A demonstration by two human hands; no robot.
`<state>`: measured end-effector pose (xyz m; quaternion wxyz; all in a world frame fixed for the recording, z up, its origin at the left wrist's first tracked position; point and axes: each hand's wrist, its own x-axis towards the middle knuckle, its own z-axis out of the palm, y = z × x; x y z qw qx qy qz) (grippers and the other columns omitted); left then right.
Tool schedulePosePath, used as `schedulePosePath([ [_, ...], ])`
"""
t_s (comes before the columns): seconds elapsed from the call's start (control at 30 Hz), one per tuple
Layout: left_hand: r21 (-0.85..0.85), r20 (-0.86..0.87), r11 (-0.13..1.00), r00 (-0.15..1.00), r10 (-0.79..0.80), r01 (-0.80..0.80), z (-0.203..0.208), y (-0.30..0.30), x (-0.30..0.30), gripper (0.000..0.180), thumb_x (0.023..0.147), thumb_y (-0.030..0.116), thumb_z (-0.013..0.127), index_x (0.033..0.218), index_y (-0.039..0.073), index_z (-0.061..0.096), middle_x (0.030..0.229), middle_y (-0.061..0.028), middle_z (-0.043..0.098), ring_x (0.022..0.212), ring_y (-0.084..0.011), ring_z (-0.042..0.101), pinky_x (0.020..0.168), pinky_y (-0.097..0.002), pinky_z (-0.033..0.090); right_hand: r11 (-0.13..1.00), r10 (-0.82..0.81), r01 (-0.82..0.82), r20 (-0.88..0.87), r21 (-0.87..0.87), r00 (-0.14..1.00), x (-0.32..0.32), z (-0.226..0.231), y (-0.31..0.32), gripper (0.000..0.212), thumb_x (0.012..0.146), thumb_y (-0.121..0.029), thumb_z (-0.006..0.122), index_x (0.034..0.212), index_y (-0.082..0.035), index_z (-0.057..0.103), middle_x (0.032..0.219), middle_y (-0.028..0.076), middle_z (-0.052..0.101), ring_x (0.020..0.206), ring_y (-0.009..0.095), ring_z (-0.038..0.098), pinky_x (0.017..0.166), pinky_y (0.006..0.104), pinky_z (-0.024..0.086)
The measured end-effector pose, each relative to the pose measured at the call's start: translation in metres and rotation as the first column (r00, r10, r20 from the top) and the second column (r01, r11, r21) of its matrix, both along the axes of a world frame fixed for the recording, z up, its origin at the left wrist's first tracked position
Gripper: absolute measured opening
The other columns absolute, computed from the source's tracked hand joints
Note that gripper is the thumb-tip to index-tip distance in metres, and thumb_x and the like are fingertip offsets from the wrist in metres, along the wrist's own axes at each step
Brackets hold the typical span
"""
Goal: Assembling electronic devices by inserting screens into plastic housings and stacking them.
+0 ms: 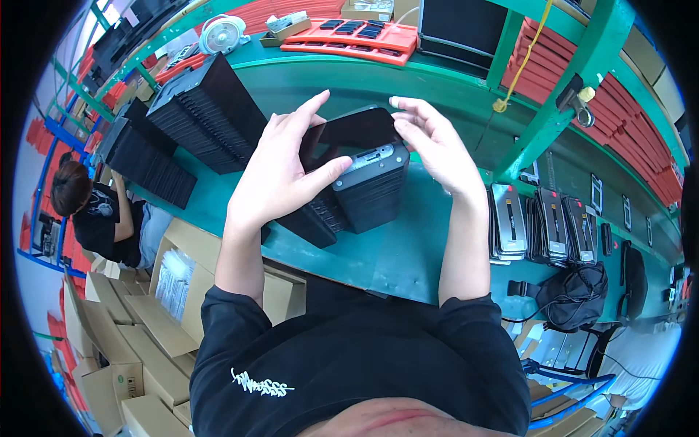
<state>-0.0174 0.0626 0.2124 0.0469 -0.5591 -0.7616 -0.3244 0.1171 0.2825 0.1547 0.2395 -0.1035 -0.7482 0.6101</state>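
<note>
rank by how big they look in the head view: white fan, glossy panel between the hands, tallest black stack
1. Tallest black stack
2. Glossy panel, partly covered by the left hand
3. White fan

A long workbench with a smooth green top (415,258) runs across the room, a thick green-painted metal post (564,109) slanting up along its far side. Flat red-orange trays (619,124) are stacked behind it. Open brown cardboard boxes (149,357) crowd the near left; beyond stands a blue metal rack (58,130). Bright white light (111,13) glares at upper left.
</note>
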Motion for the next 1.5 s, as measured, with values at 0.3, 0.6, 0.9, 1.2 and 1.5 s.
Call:
schedulePosePath([
  [0.3,0.039,-0.102,0.999,0.994,-0.025,0.029,-0.002,-0.014,-0.008,0.090,0.075,0.031,0.086,0.151,0.004,0.047,0.116,-0.0178,0.066,0.110,-0.0338,0.058,0.103,-0.0431,0.046,0.952,0.085,-0.134,0.184,0.274,0.979,0.001,-0.003,-0.007,0.074,0.106,-0.042,0.047,0.164,-0.004,0.020,0.162,0.027,0.035,0.145,0.036,0.045,0.120,0.0391,0.033],
  [0.6,0.049,-0.051,0.999,0.999,0.015,-0.013,-0.006,-0.016,-0.004,0.087,0.072,0.027,0.083,0.150,0.008,0.050,0.117,-0.0152,0.067,0.120,-0.0357,0.062,0.123,-0.0590,0.026,0.975,0.097,-0.137,0.219,0.175,0.971,0.004,0.004,-0.014,0.065,0.107,-0.031,0.045,0.162,-0.001,0.027,0.162,0.022,0.037,0.149,0.028,0.037,0.121,0.0343,0.027],
  [0.9,0.044,0.002,0.998,0.999,0.049,-0.049,-0.003,-0.020,0.002,0.087,0.073,0.026,0.083,0.151,0.008,0.049,0.123,-0.0180,0.068,0.123,-0.0353,0.062,0.122,-0.0551,0.029,0.962,0.057,-0.105,0.190,0.250,0.980,0.001,-0.003,-0.011,0.069,0.106,-0.039,0.044,0.162,-0.004,0.027,0.160,0.026,0.040,0.149,0.037,0.039,0.121,0.0377,0.029],
  [1.2,0.345,-0.038,0.935,0.994,0.103,-0.083,0.001,-0.058,-0.015,0.067,0.082,0.023,0.081,0.143,0.005,0.059,0.136,-0.0231,0.062,0.127,-0.0372,0.061,0.115,-0.0475,0.040,0.964,0.005,-0.068,0.238,0.258,0.971,0.003,-0.001,-0.014,0.064,0.105,-0.036,0.045,0.161,-0.007,0.032,0.149,0.027,0.050,0.139,0.039,0.049,0.115,0.0385,0.036],
  [1.5,-0.002,0.145,0.993,0.983,0.117,-0.118,-0.020,-0.073,-0.015,0.054,0.084,0.024,0.080,0.135,0.010,0.069,0.141,-0.0201,0.059,0.129,-0.0331,0.060,0.109,-0.0396,0.044,0.913,-0.026,-0.062,0.208,0.403,0.978,0.005,0.019,-0.016,0.045,0.102,-0.025,0.052,0.146,-0.018,0.056,0.076,0.005,0.054,0.069,0.017,0.051,0.071,0.0328,0.046],
])
